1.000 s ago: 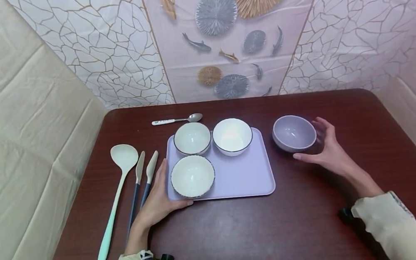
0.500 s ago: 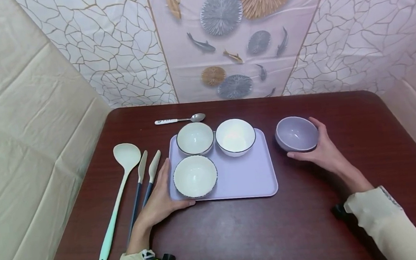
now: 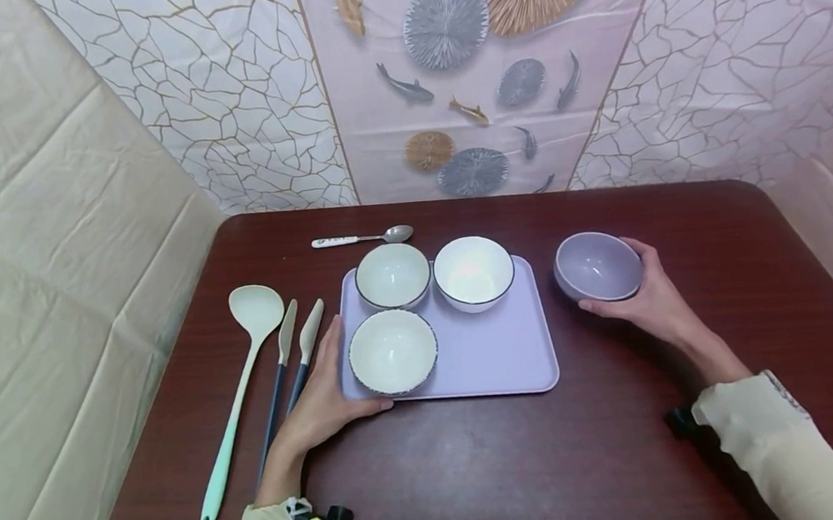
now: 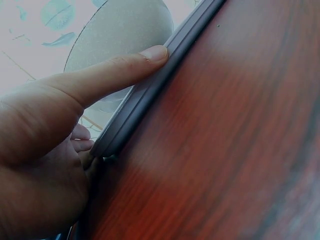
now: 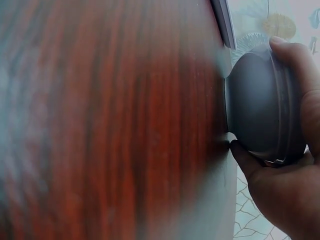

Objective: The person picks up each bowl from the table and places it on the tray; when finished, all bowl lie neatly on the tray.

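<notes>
In the head view, my right hand (image 3: 654, 304) grips a purple bowl (image 3: 598, 266) at its right side, thumb at the front and fingers behind. The bowl stands upright right of a lilac tray (image 3: 497, 361). My left hand (image 3: 321, 403) holds the tray's front left corner. Its thumb (image 4: 125, 70) lies on the front rim in the left wrist view. On the tray are a grey-white bowl (image 3: 392, 275) at back left, a white bowl (image 3: 474, 271) beside it, and a speckle-rimmed bowl (image 3: 394, 352) in front. The right wrist view shows the purple bowl's (image 5: 257, 102) outer wall.
A ladle (image 3: 255, 309) with a mint handle lies left of the tray. Two blue-handled knives (image 3: 284, 340) (image 3: 310, 330) lie between them, partly behind my left hand. A spoon (image 3: 397, 234) lies behind the tray on the dark wooden table (image 3: 497, 470).
My right hand has closed in on the purple bowl and now grips it. The left hand stays at the tray's corner. The head view has shifted slightly.
</notes>
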Motion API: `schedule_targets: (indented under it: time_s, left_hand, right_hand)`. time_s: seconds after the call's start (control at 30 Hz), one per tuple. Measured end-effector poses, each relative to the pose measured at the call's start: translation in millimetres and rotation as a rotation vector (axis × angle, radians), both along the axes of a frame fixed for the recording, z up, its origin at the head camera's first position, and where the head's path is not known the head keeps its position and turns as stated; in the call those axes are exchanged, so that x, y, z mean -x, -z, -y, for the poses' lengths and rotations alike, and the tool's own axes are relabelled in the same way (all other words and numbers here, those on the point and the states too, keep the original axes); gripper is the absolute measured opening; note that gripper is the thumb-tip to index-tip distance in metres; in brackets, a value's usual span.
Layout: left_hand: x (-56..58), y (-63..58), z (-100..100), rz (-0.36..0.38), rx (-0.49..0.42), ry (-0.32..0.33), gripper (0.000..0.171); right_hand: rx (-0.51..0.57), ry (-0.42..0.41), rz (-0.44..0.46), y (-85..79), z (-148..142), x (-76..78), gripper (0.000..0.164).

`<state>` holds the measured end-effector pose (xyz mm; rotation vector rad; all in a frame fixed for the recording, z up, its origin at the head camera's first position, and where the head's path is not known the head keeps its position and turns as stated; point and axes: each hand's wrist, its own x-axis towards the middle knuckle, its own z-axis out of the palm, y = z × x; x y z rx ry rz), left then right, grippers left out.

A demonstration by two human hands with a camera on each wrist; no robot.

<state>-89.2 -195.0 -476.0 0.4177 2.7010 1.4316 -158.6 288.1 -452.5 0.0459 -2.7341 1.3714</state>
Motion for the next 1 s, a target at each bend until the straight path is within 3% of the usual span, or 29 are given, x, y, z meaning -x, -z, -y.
schedule_targets:
  time_s: [0.47, 1.0]
  left_hand:
    - [0.8, -0.4, -1.2, -0.025, -0.005, 0.010, 0.139]
    - [0.4, -0.3, -0.2, -0.010, 0.003, 0.006, 0.140]
  right_hand:
    - [0.002, 0.022, -0.013, -4.4, 1.1, -5.7, 0.113]
    - [0.025, -0.036, -0.033, -19.0, 15.7, -14.3, 0.112]
